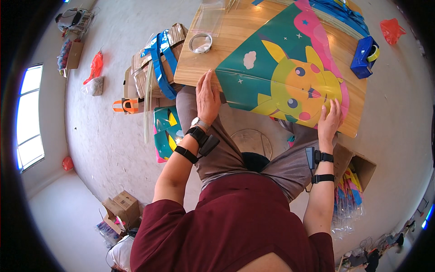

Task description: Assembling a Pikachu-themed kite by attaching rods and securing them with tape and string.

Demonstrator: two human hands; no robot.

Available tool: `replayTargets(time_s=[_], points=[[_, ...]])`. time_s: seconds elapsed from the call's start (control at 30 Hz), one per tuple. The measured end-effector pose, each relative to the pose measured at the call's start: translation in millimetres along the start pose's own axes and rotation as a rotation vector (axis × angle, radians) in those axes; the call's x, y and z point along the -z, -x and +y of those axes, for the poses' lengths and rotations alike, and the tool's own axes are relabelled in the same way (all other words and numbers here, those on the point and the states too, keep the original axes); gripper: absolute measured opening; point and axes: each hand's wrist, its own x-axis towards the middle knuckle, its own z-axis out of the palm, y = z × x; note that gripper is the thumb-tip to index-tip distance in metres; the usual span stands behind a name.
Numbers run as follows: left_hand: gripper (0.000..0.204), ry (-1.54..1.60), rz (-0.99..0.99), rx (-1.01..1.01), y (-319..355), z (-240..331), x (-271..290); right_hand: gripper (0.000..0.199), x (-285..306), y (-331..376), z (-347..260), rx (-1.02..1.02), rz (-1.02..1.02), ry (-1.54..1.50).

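A glossy triangular sheet (258, 86) lies on a wooden table (192, 63), green with a pink edge and a yellow cartoon figure. A straight crease or seam runs across it. My left hand (208, 99) rests at its left corner by the table edge, fingers stretched out flat. Over the sheet's near right part lies my right hand (330, 121), with its fingertips on the yellow figure and its fingers apart. Neither hand shows anything gripped in it. Beyond my left hand is a roll of tape (195, 50), and a blue tape dispenser (360, 63) stands at the table's right edge.
Blue straps (340, 14) and thin strips lie at the table's far side. Left of the table, a carton holds brown bundles (141, 68) beside more printed sheets (163, 131). An open carton (362, 170) with packaged colourful goods stands near my right forearm.
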Motion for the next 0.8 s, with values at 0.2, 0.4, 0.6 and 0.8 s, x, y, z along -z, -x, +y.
replayTargets(time_s=[0.2, 0.4, 0.6, 0.8], points=[[0.057, -0.021, -0.023, -0.009, -0.9, -0.6, -0.3, 0.043, -0.4, 0.1, 0.7, -0.007, -0.004, 0.006], [0.057, -0.043, -0.043, -0.001, -1.2, 0.0, -0.9, 0.043, -0.3, 0.5, 1.1, -0.010, -0.008, -0.010], [0.056, -0.070, -0.046, -0.009, -1.6, 1.4, -1.1, 0.043, -0.3, 0.4, 1.3, -0.003, 0.001, -0.010], [0.057, -0.078, -0.052, -0.014, -2.3, 2.3, -1.2, 0.042, 1.2, 1.3, 0.7, 0.002, 0.004, -0.007]])
